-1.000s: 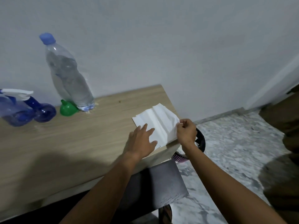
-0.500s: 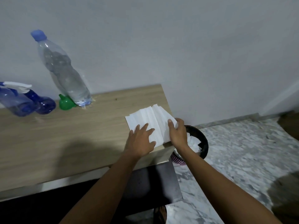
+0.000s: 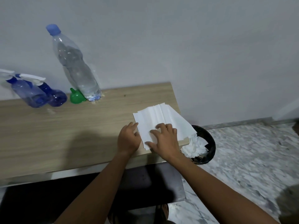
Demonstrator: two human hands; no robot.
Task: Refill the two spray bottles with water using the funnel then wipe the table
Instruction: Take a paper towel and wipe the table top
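A stack of white paper tissues [image 3: 163, 117] lies at the right end of the wooden table [image 3: 64, 136]. My right hand [image 3: 165, 139] lies on the stack's near part with fingers spread and slightly bent. My left hand [image 3: 128, 139] rests at the stack's left edge, fingertips touching it. Two blue spray bottles [image 3: 30, 92] [image 3: 55, 96] with white triggers stand at the back left. A green funnel [image 3: 76, 97] lies beside a clear water bottle [image 3: 76, 67] with a blue cap against the wall.
A black waste bin [image 3: 208, 143] with crumpled white tissue [image 3: 195, 146] inside stands on the marble floor just right of the table's end. A dark seat [image 3: 145, 188] sits under the table edge by my arms. The wall runs right behind the table.
My right hand moved from the stack's right edge over the bin onto the top of the tissues. My left hand stayed at the stack's left side. The view swung slightly left.
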